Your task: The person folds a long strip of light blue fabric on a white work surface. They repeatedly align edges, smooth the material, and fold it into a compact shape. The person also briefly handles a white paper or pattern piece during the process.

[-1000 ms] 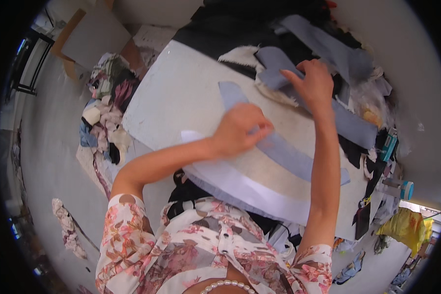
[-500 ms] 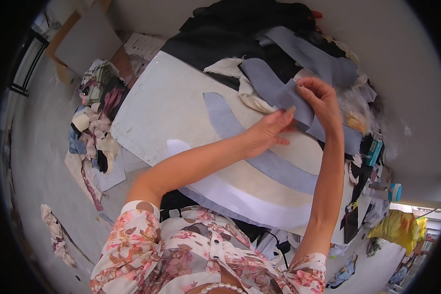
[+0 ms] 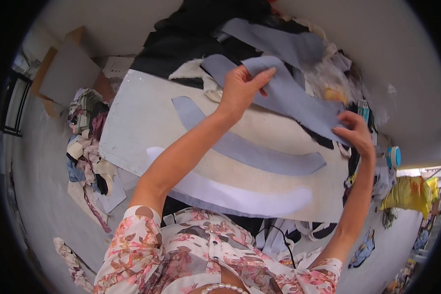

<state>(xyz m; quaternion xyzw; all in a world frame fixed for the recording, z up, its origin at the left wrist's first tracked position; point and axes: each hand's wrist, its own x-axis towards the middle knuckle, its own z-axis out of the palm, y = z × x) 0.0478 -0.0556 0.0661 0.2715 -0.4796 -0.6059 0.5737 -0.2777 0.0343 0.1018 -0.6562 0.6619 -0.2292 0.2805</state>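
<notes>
Left grip (image 3: 241,92) and right grip (image 3: 357,133) hold a blue-grey strip (image 3: 296,98) — above a pale board (image 3: 139,117).

Blue-grey fabric strip (image 3: 299,100), long, matte, smooth-looking; you have it running slantwise, far left to near right, over the far side of the board (image 3: 147,112); far end curves over your left hand (image 3: 252,81), pinched under the thumb; near end at your right hand (image 3: 354,131), grip there unclear.

Open board (image 3: 132,117) left, black fabric (image 3: 179,49) beyond
</notes>
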